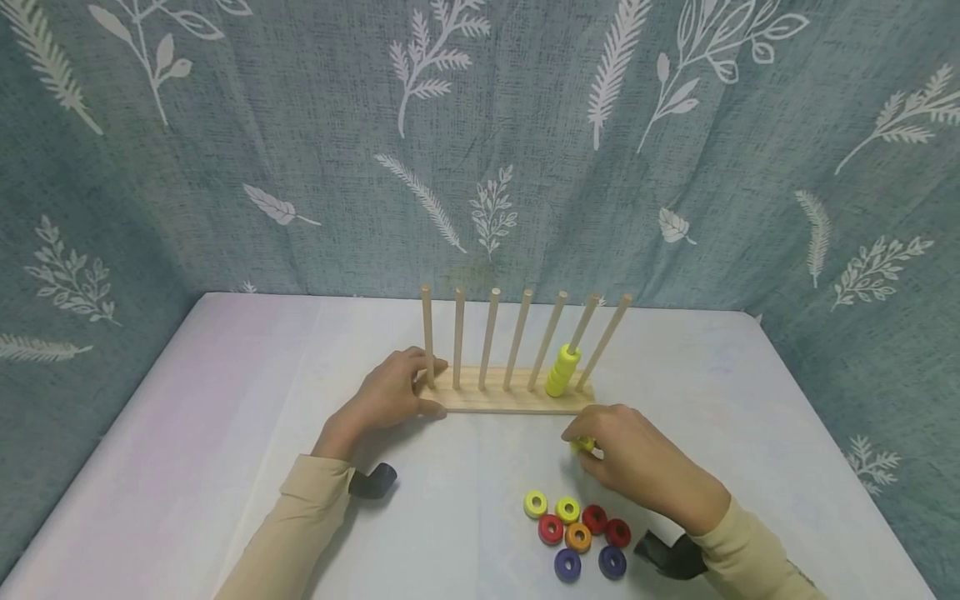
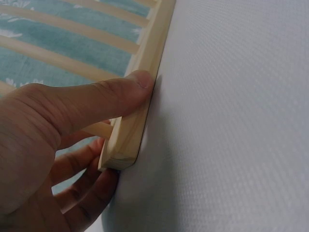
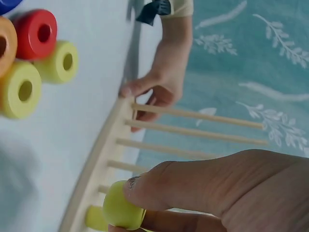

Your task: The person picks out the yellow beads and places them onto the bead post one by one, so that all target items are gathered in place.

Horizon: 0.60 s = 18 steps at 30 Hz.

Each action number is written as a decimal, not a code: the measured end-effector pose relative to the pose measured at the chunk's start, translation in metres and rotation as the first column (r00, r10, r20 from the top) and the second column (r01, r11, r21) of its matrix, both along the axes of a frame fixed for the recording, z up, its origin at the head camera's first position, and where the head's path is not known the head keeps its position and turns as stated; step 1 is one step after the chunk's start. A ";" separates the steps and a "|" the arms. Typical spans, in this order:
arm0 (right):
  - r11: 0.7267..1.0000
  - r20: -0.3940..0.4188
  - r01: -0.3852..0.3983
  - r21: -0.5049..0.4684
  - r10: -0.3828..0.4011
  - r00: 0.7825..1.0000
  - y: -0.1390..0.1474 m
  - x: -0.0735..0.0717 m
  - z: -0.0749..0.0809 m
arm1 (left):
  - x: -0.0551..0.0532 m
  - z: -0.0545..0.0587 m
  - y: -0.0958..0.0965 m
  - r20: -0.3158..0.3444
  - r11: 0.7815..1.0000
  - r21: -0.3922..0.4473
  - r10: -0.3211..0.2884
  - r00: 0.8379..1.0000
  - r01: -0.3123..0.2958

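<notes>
A wooden peg rack (image 1: 517, 402) with several upright dowels stands on the table. Yellow rings (image 1: 562, 372) are stacked on its second dowel from the right. My left hand (image 1: 393, 387) grips the rack's left end, thumb along the front edge and fingers behind, as the left wrist view shows. My right hand (image 1: 637, 454) pinches a yellow ring (image 3: 120, 205) between thumb and fingers, in front of the rack's right end. Nearer me lie loose rings: yellow (image 1: 535, 503), red (image 1: 551, 529), orange (image 1: 578, 537) and purple (image 1: 567, 565).
The white table (image 1: 247, 400) reaches back to a blue-green curtain (image 1: 337, 167) with white leaf prints, which also hangs at both sides. A black strap (image 1: 372, 481) sits at the left wrist, another black strap (image 1: 671, 557) at the right.
</notes>
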State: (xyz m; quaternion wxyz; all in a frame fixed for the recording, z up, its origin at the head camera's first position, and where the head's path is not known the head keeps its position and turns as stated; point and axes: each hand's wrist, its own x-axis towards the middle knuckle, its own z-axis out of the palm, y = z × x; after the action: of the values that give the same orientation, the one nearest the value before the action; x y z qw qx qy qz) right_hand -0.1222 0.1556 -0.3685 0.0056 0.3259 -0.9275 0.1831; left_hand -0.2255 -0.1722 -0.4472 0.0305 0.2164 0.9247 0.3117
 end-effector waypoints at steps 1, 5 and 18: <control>1.000 -0.005 0.008 0.003 -0.008 1.000 0.001 0.000 0.002 | 0.000 0.000 0.000 0.002 1.000 0.001 0.002 1.000 -0.002; 0.999 -0.022 0.037 0.023 -0.036 0.999 0.005 -0.002 0.010 | -0.001 0.000 0.000 0.004 1.000 0.004 0.003 1.000 -0.003; 0.992 -0.086 0.119 0.039 -0.116 0.990 0.015 -0.008 0.038 | 0.000 0.001 0.000 0.008 1.000 0.008 -0.004 1.000 0.004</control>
State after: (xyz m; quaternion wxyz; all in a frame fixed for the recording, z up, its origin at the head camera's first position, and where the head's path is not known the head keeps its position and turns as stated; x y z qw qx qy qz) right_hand -0.1299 0.1703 -0.3308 0.0478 0.2781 -0.9478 0.1483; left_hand -0.2251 -0.1723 -0.4461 0.0342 0.2171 0.9229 0.3162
